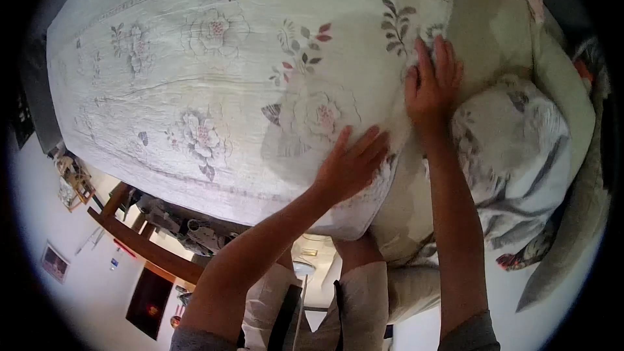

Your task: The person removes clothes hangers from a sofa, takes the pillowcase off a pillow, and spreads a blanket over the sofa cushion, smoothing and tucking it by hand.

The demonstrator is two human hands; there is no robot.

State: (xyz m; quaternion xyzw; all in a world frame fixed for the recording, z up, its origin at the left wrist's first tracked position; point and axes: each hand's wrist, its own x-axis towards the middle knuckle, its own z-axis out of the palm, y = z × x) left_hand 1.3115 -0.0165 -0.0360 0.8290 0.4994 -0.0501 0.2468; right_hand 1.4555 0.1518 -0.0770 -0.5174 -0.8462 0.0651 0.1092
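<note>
A white quilted cover [247, 91] printed with grey and pink flowers lies spread over a bed. My left hand [351, 162] rests on it near the lower right corner, palm down with the fingers spread. Farther right, my right hand [434, 81] touches the cover's right edge beside a dark leaf print, its fingers stretched out and apart. Neither hand shows anything held. A beige sheet [484, 39] shows beyond that edge.
A bunched floral cloth [520, 136] sits right of my right forearm. A grey-beige cushion or padded edge [565, 253] borders the far right. At the lower left stands a wooden frame [146, 247] with piled items behind it.
</note>
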